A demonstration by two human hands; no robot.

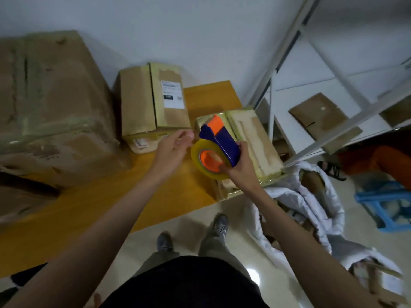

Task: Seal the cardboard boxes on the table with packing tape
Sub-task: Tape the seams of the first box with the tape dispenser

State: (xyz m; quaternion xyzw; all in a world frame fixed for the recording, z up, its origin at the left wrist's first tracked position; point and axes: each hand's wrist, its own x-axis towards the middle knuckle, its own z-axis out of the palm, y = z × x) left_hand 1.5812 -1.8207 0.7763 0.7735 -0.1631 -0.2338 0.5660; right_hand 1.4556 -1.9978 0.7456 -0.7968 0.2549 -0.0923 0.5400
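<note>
Right hand (pixel 239 167) gripping tape dispenser (pixel 219 145) over small box (pixel 251 138); left hand (pixel 172 147) loosely open just beside roll, holding nothing. Likely readying tape end; next, press onto box seam.

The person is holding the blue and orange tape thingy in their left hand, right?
Not quite. The head view shows the blue and orange tape dispenser held in the right hand. The left hand reaches toward it, holding nothing visible.

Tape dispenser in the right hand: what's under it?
Under the tape dispenser, gripped by the right hand, lies a taped box at the table edge. The dispenser covers part of its top.
</note>
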